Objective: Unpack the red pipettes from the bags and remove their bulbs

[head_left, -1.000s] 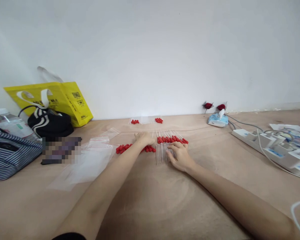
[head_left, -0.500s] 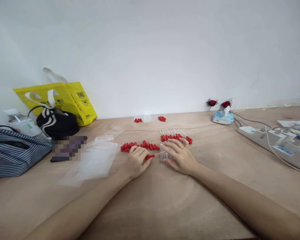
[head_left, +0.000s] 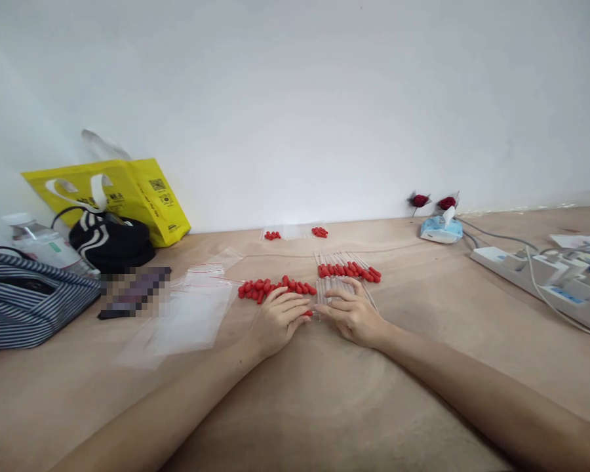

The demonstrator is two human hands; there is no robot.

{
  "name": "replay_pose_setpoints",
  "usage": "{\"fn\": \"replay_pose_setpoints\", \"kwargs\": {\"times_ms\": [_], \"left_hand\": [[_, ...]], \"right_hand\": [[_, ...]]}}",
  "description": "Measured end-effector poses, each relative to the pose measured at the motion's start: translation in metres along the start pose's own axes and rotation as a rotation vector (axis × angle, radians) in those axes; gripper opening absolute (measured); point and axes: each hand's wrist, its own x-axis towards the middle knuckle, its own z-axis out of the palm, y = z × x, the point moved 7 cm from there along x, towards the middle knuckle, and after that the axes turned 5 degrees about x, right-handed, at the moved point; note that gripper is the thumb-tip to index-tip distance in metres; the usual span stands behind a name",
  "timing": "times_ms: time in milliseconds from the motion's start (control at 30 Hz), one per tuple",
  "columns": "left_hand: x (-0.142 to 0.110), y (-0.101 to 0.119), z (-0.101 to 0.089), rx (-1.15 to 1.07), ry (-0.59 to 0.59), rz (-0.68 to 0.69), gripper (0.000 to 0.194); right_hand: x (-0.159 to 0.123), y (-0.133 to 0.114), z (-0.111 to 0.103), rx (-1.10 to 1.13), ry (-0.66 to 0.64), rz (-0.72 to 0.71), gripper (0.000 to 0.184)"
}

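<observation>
My left hand (head_left: 281,321) is closed, with a red rubber bulb (head_left: 308,313) peeking out at its fingertips. Facing it, my right hand (head_left: 351,314) has curled fingers over a bunch of thin clear tubes (head_left: 334,284); one tube sticks out past its far side. The two sets of fingertips almost meet, and what lies between them is mostly hidden. Loose red bulbs (head_left: 260,288) form a heap just beyond my left hand. Behind my right hand lies a row of droppers (head_left: 349,270), red bulbs nearest me and thin stems pointing to the wall.
Flat clear zip bags (head_left: 191,318) spread left of the heap. Two small groups of red bulbs (head_left: 272,235) lie on clear plastic by the wall. Left stand a yellow bag (head_left: 150,203) and striped pouch (head_left: 34,301); right, a tissue pack (head_left: 441,230) and power strip (head_left: 516,278).
My left hand came back from the far side of the bulb heap with a red bulb on a thin stem and now meets my right hand. My right hand's fingers have curled in.
</observation>
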Motion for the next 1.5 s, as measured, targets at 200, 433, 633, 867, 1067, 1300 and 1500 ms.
{"fn": "replay_pose_setpoints", "kwargs": {"times_ms": [200, 433, 633, 867, 1067, 1300, 1500], "left_hand": [[-0.003, 0.0, -0.003, 0.016, -0.002, -0.025, 0.016], [-0.001, 0.005, -0.006, -0.031, -0.004, 0.028, 0.017], [0.0, 0.005, -0.005, -0.045, -0.009, 0.023, 0.019], [-0.013, -0.013, -0.026, -0.064, 0.053, -0.1, 0.017], [-0.026, -0.073, -0.051, 0.11, 0.208, -0.467, 0.023], [-0.056, -0.155, -0.056, 0.216, -0.073, -1.033, 0.035], [-0.051, -0.147, -0.047, 0.24, -0.218, -1.024, 0.04]], "right_hand": [[-0.001, -0.002, -0.002, 0.016, -0.003, -0.038, 0.037], [-0.003, -0.001, -0.002, 0.002, 0.0, -0.039, 0.033], [-0.004, -0.002, -0.001, -0.001, -0.003, -0.041, 0.036], [-0.021, 0.027, -0.019, -0.027, 0.085, 0.147, 0.026], [-0.026, 0.057, -0.021, -0.012, 0.123, 0.39, 0.029], [-0.034, 0.075, -0.037, -0.03, 0.147, 0.61, 0.015], [-0.037, 0.08, -0.03, -0.114, 0.091, 0.631, 0.01]]}}
